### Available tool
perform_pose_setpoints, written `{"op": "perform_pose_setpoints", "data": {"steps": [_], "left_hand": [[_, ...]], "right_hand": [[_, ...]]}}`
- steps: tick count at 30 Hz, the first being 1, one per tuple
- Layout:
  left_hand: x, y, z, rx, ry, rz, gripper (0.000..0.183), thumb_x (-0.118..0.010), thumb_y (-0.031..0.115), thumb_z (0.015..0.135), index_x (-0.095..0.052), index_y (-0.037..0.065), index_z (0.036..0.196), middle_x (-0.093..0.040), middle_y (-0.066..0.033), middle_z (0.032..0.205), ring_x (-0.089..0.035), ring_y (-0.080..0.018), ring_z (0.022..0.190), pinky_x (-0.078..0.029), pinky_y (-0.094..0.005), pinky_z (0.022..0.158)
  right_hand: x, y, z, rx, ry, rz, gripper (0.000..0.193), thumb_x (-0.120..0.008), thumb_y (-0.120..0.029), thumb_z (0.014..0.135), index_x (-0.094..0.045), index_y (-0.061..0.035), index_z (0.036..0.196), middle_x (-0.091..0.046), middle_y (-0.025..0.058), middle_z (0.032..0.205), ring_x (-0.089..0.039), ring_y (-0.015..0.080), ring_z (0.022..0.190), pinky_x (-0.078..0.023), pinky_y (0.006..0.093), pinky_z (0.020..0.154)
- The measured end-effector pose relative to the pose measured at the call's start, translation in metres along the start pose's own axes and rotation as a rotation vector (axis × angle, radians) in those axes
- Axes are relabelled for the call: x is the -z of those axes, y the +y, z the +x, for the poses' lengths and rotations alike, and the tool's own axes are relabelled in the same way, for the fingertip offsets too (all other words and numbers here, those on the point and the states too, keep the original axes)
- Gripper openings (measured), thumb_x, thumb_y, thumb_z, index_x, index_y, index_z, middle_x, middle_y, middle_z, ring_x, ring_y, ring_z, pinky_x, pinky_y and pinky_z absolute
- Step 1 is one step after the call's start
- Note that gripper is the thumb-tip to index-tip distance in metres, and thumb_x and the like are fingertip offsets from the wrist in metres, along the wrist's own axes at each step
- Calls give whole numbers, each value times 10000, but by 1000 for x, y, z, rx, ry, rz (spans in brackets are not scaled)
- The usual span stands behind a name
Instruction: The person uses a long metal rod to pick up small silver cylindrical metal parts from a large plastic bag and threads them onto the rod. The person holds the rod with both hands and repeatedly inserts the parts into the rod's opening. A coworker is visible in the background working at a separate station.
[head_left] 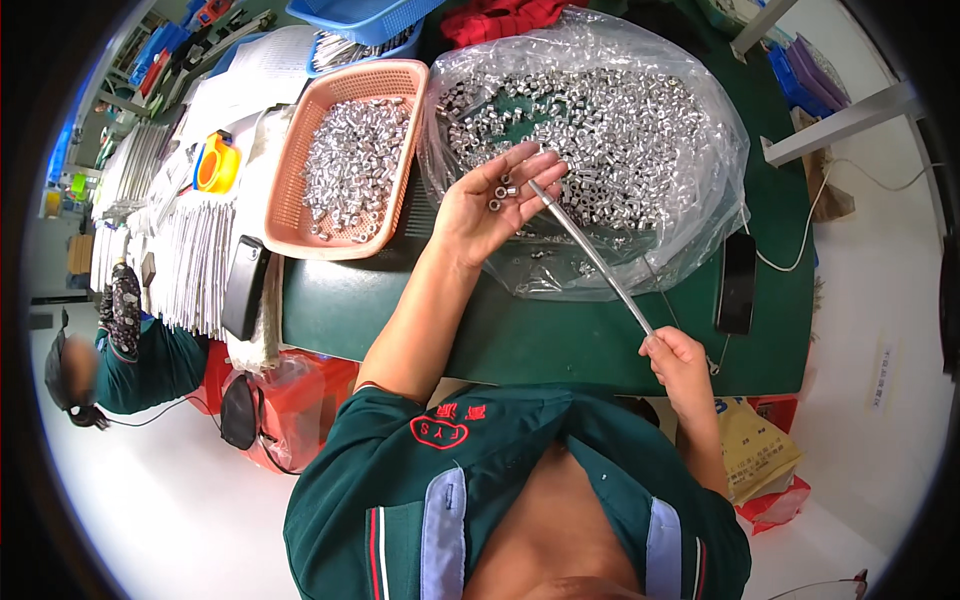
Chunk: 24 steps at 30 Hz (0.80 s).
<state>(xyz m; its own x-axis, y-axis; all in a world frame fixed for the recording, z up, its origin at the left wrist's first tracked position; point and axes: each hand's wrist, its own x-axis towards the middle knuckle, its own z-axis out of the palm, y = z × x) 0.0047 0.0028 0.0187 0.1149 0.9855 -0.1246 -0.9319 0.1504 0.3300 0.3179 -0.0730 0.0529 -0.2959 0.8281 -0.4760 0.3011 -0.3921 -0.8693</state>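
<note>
My left hand [474,215] is palm up over the near left part of a clear plastic bag, its fingers slightly curled. Several small metal sleeves [500,192] lie in it near the fingers. A long, thin silver metal rod [596,262] slants between my hands, its far end at my left fingertips. The near end is gripped in my right hand [680,362], fingers closed around it, by the table's front edge. Under and beyond my left hand, the spread-out clear bag [718,150] carries a heap of loose metal sleeves [625,120].
A peach plastic basket [282,190] of similar sleeves stands left of the bag on the green table [330,310]. A black phone [736,283] lies to the right, near a white cable [815,220]. Paper stacks [190,260] and another person [150,365] are at left.
</note>
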Motion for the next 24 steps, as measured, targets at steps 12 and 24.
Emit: {"op": "perform_pose_setpoints", "data": {"steps": [12, 24], "left_hand": [[11, -7, 2, 110, -11, 90, 441, -415, 181, 971, -350, -90, 1312, -454, -293, 1285, -427, -440, 1233, -375, -518, 1047], [0, -15, -3, 233, 62, 245, 417, -365, 203, 990, -413, -115, 1255, -532, -303, 1193, -534, -409, 1130, -450, -497, 978]], "right_hand": [[9, -6, 1, 312, 189, -542, 122, -624, -135, 853, -608, -19, 819, -523, 43, 593, -481, 119, 519, -371, 280, 492], [22, -53, -10, 579, 279, -993, 132, -664, -155, 799, -598, -41, 792, -539, 109, 598, -534, 280, 517, -383, 355, 478]]}}
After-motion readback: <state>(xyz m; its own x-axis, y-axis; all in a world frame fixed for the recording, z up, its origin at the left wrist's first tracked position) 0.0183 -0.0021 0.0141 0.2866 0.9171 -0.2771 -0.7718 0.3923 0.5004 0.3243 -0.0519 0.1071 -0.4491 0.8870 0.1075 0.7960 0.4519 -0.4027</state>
